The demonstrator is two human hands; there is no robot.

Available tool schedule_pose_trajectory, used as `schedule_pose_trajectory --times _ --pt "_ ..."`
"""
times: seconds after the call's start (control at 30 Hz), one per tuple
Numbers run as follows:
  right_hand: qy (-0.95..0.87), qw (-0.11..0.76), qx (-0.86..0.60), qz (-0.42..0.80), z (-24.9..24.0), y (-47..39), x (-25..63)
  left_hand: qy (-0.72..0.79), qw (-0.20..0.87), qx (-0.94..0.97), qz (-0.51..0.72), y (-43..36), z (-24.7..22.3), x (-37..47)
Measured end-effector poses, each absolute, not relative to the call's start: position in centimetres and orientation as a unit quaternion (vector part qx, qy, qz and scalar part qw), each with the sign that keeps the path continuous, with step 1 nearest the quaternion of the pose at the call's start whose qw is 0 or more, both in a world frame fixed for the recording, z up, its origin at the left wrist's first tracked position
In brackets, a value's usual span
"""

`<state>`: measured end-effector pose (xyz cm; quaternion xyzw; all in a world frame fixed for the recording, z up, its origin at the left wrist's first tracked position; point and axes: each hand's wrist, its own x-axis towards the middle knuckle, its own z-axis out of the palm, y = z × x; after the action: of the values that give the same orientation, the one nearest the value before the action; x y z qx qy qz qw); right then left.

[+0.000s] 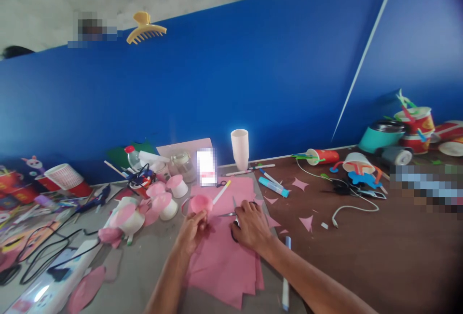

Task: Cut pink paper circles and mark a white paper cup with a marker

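My left hand [195, 229] pinches the lower edge of a round pink paper piece [201, 203] between thumb and fingers. To its right, my right hand [251, 225] is closed over the black handles of a pair of scissors [229, 214]. Their blades stand apart, pointing left and upward, close to the round piece. Beneath both hands lies a stack of pink paper sheets [224, 275] with cut, uneven edges. Part of the scissors' handles is hidden under my right hand.
White cups with pink paper tops [167, 208] crowd the left, near black cables [43, 241]. A tall stack of white cups [240, 147] stands behind, beside a lit phone [205, 167]. Pink scraps [306, 222], a glue stick [274, 187] and a marker [286, 275] lie right.
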<state>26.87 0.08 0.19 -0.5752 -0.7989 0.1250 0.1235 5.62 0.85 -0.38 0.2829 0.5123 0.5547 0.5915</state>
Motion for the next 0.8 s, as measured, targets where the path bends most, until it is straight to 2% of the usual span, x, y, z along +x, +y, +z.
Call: schedule_pose_trajectory --times 0.5,0.8 --pt "-0.767 0.144 -0.614 0.115 -0.7 1.8 28.0 0.547 0.569 0.284 0.544 0.9 -1.7 6.0" --pt "-0.76 0.142 -0.625 0.105 -0.6 1.7 28.7 0.554 0.574 0.283 0.533 0.7 -0.4 6.1"
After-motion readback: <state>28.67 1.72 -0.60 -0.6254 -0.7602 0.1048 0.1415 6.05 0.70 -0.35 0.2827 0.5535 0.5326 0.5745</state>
